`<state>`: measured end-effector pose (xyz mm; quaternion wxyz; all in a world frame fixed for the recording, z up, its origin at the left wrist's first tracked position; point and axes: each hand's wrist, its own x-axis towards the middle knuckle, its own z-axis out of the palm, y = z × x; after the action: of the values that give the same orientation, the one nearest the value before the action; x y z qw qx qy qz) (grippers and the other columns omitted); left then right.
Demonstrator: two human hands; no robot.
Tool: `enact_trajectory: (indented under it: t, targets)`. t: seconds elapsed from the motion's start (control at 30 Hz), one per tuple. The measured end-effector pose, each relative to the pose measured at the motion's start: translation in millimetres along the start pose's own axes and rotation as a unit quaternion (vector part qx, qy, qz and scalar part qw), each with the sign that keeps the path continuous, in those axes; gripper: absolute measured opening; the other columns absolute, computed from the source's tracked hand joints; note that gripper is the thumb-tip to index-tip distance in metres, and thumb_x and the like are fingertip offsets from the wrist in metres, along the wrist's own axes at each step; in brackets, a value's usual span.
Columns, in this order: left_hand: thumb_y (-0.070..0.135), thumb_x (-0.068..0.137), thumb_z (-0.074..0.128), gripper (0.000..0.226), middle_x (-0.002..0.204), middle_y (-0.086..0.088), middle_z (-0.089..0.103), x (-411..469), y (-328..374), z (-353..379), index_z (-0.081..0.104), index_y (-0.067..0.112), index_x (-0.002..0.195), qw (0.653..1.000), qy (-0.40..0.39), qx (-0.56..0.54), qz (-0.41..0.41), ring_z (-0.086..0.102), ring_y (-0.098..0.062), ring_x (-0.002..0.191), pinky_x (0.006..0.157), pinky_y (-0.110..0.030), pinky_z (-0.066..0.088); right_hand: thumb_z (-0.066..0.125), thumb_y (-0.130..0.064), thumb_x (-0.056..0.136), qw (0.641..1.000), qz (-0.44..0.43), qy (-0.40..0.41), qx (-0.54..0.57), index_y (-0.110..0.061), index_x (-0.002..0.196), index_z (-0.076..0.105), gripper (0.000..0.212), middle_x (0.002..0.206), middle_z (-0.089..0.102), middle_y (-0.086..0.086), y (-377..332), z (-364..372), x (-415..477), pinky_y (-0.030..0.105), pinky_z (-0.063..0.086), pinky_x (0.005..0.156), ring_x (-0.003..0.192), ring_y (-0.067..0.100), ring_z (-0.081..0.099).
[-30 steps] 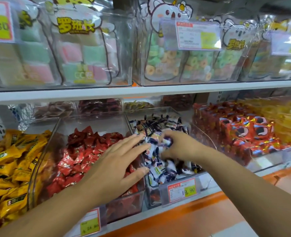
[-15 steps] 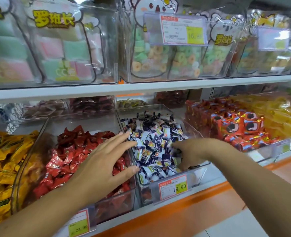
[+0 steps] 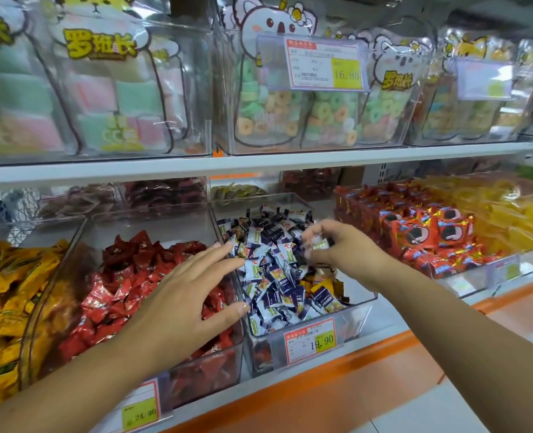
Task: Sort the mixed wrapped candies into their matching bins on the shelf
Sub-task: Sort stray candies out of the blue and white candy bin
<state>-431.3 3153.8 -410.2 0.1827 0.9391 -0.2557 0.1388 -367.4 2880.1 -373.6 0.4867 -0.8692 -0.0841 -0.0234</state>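
Right grip (image 3: 346,249): narrow; we seem to pinch a blurred candy (image 3: 318,245), for sorting.
Left grip (image 3: 180,301): wide, spread over red bin (image 3: 202,376), likely bracing.
Blue-white bin (image 3: 354,314): just below right grip.

The left forearm (image 3: 71,382) reaches up from the lower left. The left hand (image 3: 190,295) is palm down and flat, its fingers (image 3: 215,254) straight and spread, the thumb splayed out to the side. The right forearm (image 3: 462,323) comes in from the lower right. The right hand (image 3: 340,248) is arched at the wrist with its fingers curled downward. Its fingertips (image 3: 313,235) are bunched and blurred, so it is unclear whether they pinch anything.
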Motion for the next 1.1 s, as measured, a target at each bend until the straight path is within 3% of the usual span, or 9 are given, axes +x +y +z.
enact_trajectory:
  t: [0.1,0.17,0.27,0.37,0.43,0.57,0.83,1.0,1.1]
  targets:
    - [0.084,0.080,0.020,0.070,0.150,0.041,-0.009,0,-2,1,0.019,0.056,0.144,1.000,0.002,0.003,0.001,-0.008,0.015,0.140,0.115,-0.024,0.007,0.067,-0.020,0.090,0.998,0.023,-0.040,0.036,-0.023,0.112,0.064,0.023,0.100,0.067,0.002,-12,-5,2,0.034,0.058,0.079,0.083,0.017,0.067]
    - [0.084,0.080,0.020,0.070,0.150,0.042,-0.010,1,-1,1,0.018,0.056,0.144,1.000,0.001,0.003,0.000,-0.008,0.015,0.140,0.115,-0.025,0.007,0.055,-0.022,0.097,0.988,0.054,-0.092,-0.112,-0.012,0.110,0.064,0.019,0.098,0.071,0.009,-19,-12,1,0.038,0.058,0.082,0.084,0.024,0.069]
    - [0.084,0.080,0.021,0.070,0.150,0.042,-0.007,1,-1,1,0.021,0.055,0.144,1.000,0.006,-0.005,0.003,-0.006,0.015,0.140,0.115,-0.025,0.009,0.058,-0.033,0.094,0.902,0.082,-0.221,-0.363,-0.010,0.113,0.064,0.030,0.108,0.067,0.004,-24,-15,-2,0.034,0.059,0.078,0.085,0.022,0.066]
    - [0.084,0.080,0.021,0.071,0.151,0.041,-0.006,0,-1,1,0.021,0.054,0.144,1.000,0.006,-0.004,0.004,-0.006,0.014,0.140,0.115,-0.025,0.009,0.070,-0.041,0.084,0.861,0.094,-0.299,-0.402,-0.021,0.139,0.041,0.065,0.123,0.058,0.000,-20,-6,-8,0.033,0.052,0.086,0.096,0.020,0.058]
    - [0.084,0.080,0.021,0.071,0.152,0.040,-0.005,1,-1,1,0.022,0.054,0.144,1.000,0.006,-0.004,0.003,-0.006,0.014,0.141,0.115,-0.025,0.009,0.074,-0.038,0.081,0.877,0.076,-0.270,-0.391,-0.029,0.146,0.031,0.078,0.130,0.056,-0.001,-11,1,-12,0.030,0.048,0.089,0.101,0.019,0.056]
    - [0.084,0.081,0.022,0.070,0.152,0.039,-0.004,0,0,2,0.022,0.053,0.144,1.000,0.006,-0.007,0.003,-0.005,0.014,0.141,0.116,-0.026,0.009,0.079,-0.027,0.077,0.956,0.081,-0.204,-0.196,-0.018,0.117,0.053,0.048,0.084,0.057,-0.002,5,9,-13,0.024,0.043,0.060,0.064,0.014,0.052]
    - [0.083,0.081,0.022,0.070,0.152,0.039,-0.005,0,0,2,0.021,0.054,0.145,1.000,0.004,-0.004,0.002,-0.006,0.013,0.141,0.115,-0.025,0.007,0.060,0.005,0.087,0.960,0.121,-0.218,-0.131,-0.024,0.127,0.050,0.051,0.067,0.055,0.000,6,15,-13,0.018,0.031,0.040,0.034,0.005,0.036]
    - [0.083,0.081,0.022,0.070,0.152,0.039,-0.005,1,1,1,0.021,0.054,0.144,1.000,0.002,-0.005,-0.001,-0.007,0.014,0.141,0.114,-0.025,0.008,0.066,-0.009,0.088,0.980,0.120,-0.148,-0.056,-0.023,0.143,0.039,0.063,0.051,0.043,-0.002,12,13,-10,0.018,0.027,0.041,0.035,0.007,0.031]
    - [0.084,0.079,0.020,0.071,0.151,0.040,-0.005,1,1,0,0.021,0.054,0.143,1.000,0.000,-0.008,-0.003,-0.008,0.015,0.140,0.114,-0.023,0.007,0.067,-0.010,0.087,0.991,0.091,-0.095,0.010,-0.022,0.124,0.057,0.040,0.043,0.044,-0.010,2,10,-8,0.014,0.025,0.040,0.035,0.006,0.030]
